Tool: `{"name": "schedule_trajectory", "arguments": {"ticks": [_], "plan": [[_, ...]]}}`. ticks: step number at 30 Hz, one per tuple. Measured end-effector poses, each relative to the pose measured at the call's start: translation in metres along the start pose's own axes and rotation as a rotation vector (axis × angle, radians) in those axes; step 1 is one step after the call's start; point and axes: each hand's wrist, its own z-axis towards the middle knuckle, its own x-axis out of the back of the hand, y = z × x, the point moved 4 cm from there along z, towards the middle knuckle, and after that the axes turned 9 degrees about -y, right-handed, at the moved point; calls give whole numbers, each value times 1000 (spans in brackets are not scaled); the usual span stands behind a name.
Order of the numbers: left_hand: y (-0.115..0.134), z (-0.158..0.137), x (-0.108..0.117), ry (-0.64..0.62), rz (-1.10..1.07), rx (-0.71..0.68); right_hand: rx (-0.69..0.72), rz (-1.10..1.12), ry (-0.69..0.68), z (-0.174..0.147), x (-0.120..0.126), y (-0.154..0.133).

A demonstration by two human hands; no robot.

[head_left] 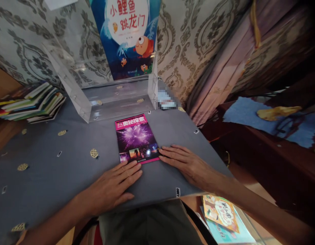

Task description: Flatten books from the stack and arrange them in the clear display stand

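A small book (134,136) with a purple burst on its cover and a pink title band lies flat on the grey tablecloth (78,163). My left hand (116,183) rests palm down at the book's lower left edge, its fingertips touching or just beside it. At the lower right corner, my right hand (182,161) lies flat with fingers stretched out, the tips at the book's edge. Neither hand grips anything. Behind the book stands a clear acrylic rack (116,109), in which a blue picture book (134,61) with orange fish stands upright.
Several thin books (35,103) are piled at the table's left. Beside the rack's right side lies a small blurred item (166,100). Below the table's right edge are two books (221,214). A blue cloth (249,115) covers dark furniture at right, near a pink curtain (221,64).
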Motion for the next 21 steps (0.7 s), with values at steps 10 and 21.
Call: {"name": "schedule_trajectory", "arguments": {"ticks": [10,21], "plan": [[-4,-27,6,108,-110,61,18,-14,33,4,13,-5],[-56,6,3,434,-134,480,-43,3,84,61,21,-19]]}}
